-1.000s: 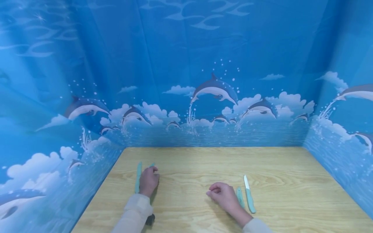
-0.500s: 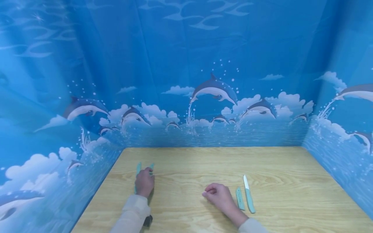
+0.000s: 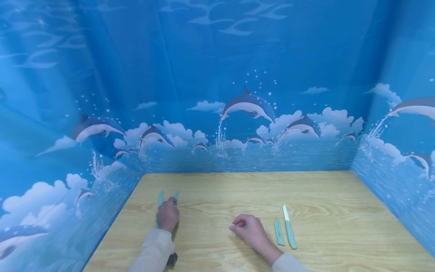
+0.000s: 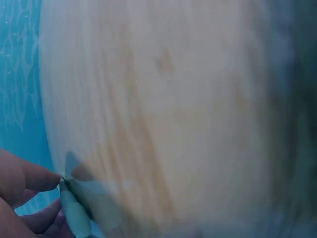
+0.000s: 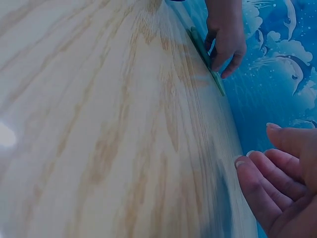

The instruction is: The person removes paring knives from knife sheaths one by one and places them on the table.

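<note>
At the table's left, my left hand (image 3: 168, 214) pinches a slim turquoise piece (image 3: 176, 195), whose end shows beyond the fingers. The left wrist view has fingertips right at a rounded turquoise handle (image 4: 77, 218). A longer turquoise piece (image 3: 160, 197) lies just left, partly covered by the same hand. Nearer the middle, my right hand (image 3: 250, 229) hovers low with fingers loosely bent; nothing shows between thumb and fingers in the right wrist view. To its right lie a turquoise blade sheath (image 3: 279, 232) and a bare-bladed paring knife (image 3: 290, 231) with turquoise handle, blade pointing away.
The wood-grain table (image 3: 217, 189) meets a blue dolphin-print curtain (image 3: 217, 158) at the back and on both sides. A small dark object (image 3: 172, 259) shows beside my left sleeve.
My left hand has shifted left over the turquoise pieces and then stayed nearly still. The right hand has drifted left, uncovering the whole sheath. The knife lies where it was.
</note>
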Demonstrator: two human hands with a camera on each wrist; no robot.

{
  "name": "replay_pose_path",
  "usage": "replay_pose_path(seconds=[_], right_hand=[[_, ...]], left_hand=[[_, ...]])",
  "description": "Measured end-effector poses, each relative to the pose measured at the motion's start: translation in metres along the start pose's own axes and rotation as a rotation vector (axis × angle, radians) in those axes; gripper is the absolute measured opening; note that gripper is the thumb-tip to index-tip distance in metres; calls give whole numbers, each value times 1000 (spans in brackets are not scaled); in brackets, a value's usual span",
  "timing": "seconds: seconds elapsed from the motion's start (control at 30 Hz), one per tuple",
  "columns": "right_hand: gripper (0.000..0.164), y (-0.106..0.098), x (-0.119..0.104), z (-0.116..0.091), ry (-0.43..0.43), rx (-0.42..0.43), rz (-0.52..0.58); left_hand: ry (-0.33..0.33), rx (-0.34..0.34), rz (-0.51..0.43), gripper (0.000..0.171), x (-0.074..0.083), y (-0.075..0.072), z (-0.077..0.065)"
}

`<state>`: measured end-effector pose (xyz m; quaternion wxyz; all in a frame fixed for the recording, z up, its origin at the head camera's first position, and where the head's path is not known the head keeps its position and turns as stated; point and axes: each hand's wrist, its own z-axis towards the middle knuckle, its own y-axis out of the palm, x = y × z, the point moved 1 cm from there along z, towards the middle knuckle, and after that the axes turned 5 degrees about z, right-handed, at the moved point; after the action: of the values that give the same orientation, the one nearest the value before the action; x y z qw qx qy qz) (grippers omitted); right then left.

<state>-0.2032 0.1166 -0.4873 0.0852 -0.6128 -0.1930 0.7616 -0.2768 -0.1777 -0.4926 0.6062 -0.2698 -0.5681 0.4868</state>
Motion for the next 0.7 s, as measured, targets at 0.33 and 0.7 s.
replay_pose_path(seconds=[0.33,0.7], right_hand=[[19,7,0,2,-4,-20,1],[16,11,-2,4,11,-39,18]], left_hand=[[-14,-7,-29,33,1,-2,0],[-44,-33,-40,36,3,-2,0]])
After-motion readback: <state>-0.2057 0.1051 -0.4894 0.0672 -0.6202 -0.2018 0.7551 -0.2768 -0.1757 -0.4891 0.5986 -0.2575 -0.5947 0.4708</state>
